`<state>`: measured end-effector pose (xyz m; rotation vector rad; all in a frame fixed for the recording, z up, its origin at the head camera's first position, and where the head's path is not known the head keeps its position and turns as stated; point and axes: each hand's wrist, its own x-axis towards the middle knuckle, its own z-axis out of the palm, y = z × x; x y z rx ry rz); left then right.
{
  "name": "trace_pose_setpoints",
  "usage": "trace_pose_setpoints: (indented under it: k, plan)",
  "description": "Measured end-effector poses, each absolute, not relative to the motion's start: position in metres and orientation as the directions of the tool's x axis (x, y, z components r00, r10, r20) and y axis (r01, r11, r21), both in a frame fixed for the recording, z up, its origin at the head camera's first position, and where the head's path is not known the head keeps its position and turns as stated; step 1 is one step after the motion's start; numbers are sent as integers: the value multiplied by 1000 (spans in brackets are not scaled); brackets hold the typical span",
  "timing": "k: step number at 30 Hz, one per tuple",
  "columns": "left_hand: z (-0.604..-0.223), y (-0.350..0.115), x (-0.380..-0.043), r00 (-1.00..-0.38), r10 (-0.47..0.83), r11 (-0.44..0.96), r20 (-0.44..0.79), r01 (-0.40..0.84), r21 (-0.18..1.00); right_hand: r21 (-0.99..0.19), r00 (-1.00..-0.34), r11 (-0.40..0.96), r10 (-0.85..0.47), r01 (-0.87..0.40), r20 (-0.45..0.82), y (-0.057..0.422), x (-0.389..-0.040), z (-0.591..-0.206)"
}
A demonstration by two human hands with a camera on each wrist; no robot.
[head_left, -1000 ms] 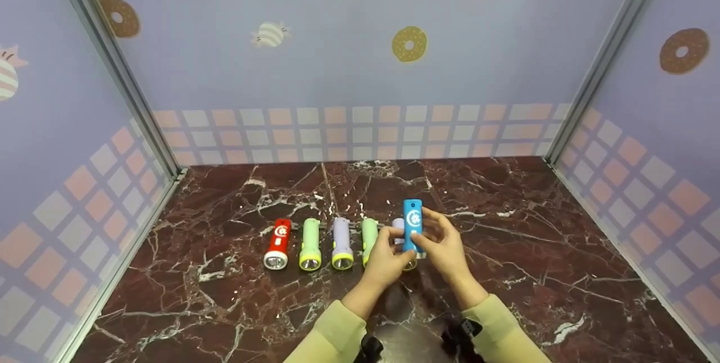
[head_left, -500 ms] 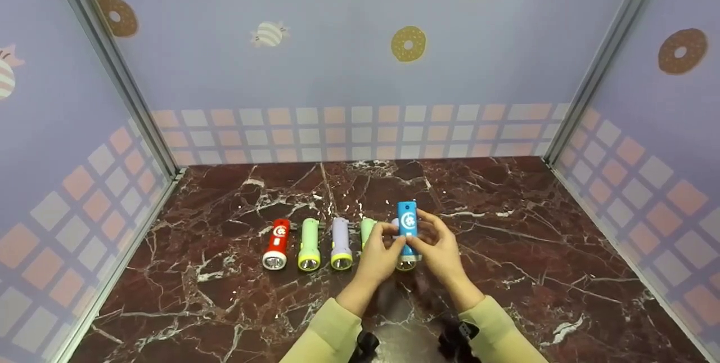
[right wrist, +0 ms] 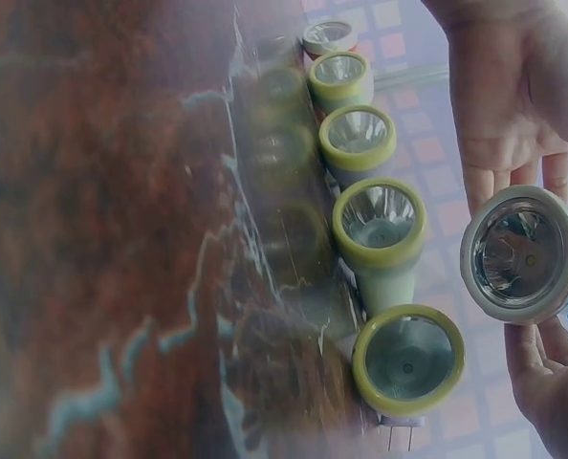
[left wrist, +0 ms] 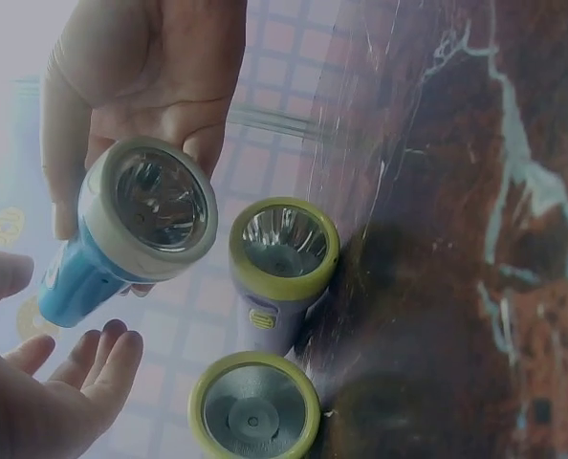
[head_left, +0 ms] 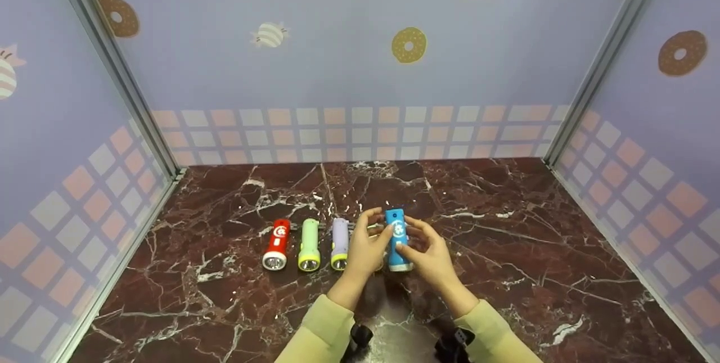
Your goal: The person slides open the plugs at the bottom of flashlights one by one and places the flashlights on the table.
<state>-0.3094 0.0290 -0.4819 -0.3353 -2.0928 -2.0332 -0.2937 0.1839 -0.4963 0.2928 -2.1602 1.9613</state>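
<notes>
A blue flashlight (head_left: 397, 245) with a white head is held upright-looking in my right hand (head_left: 432, 253), the thumb on its front near the switch. In the left wrist view its lens faces the camera, with the right hand (left wrist: 160, 76) around it. My left hand (head_left: 364, 250) is just left of it; that view shows the left hand's (left wrist: 54, 392) fingers spread and apart from the flashlight. Behind the hands stay a green flashlight (right wrist: 384, 234) and a purple flashlight (left wrist: 279, 253), both yellow-rimmed and mostly hidden in the head view.
To the left, a red flashlight (head_left: 277, 245), a green flashlight (head_left: 309, 245) and a purple flashlight (head_left: 340, 239) lie in a row, lenses toward the person. They rest on a dark red marbled table (head_left: 197, 307). Patterned walls (head_left: 360, 70) enclose the back and sides.
The blue flashlight has moved left and nearer the person, passing before the rightmost purple one. My left hand has come off it and shifted left; the right hand keeps its hold.
</notes>
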Motion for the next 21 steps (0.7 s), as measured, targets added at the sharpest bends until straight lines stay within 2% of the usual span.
trace_pose_setpoints:
  k: [6, 21]
  plan:
    - [-483, 26, -312, -939, 45, 38, 342, 344, 938, -953, -958, 102, -48, -286, 283, 182, -293, -498]
    - [-482, 23, -314, -945, 48, 23, 325, 326, 945, -948, -949, 71, -65, -312, 308, 179, -292, -500]
